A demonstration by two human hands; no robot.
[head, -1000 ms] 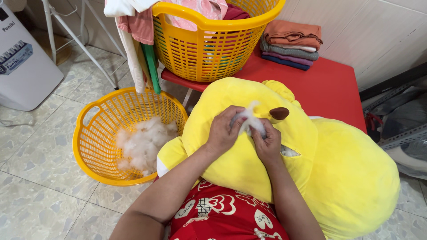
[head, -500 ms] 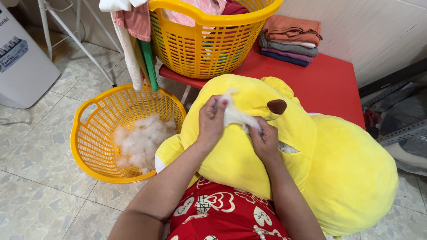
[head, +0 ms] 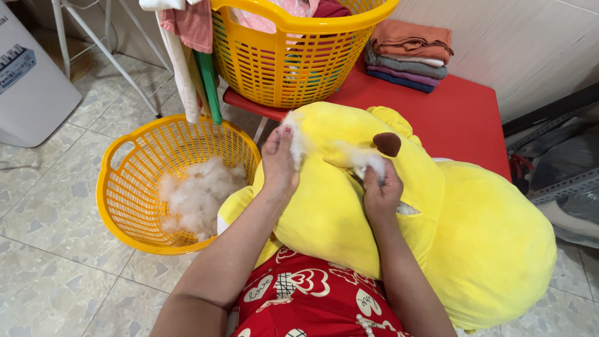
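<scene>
A big yellow plush toy (head: 474, 237) with a brown nose (head: 387, 143) lies across my lap. My left hand (head: 279, 163) is raised above its head, fingers closed on a tuft of white stuffing (head: 296, 138). My right hand (head: 380, 190) rests on the toy at an opening, pinching more white stuffing (head: 368, 163) that sticks out there. A thin strand of stuffing stretches between the two hands.
A low yellow basket (head: 118, 206) on the tiled floor at my left holds a pile of white stuffing (head: 198, 195). A taller yellow laundry basket (head: 293, 62) and folded clothes (head: 409, 56) stand on a red table (head: 462, 118). A white appliance (head: 28, 81) is far left.
My left hand has pulled a tuft of stuffing out of the toy and moved up and to the left, away from the right hand, which stays at the opening.
</scene>
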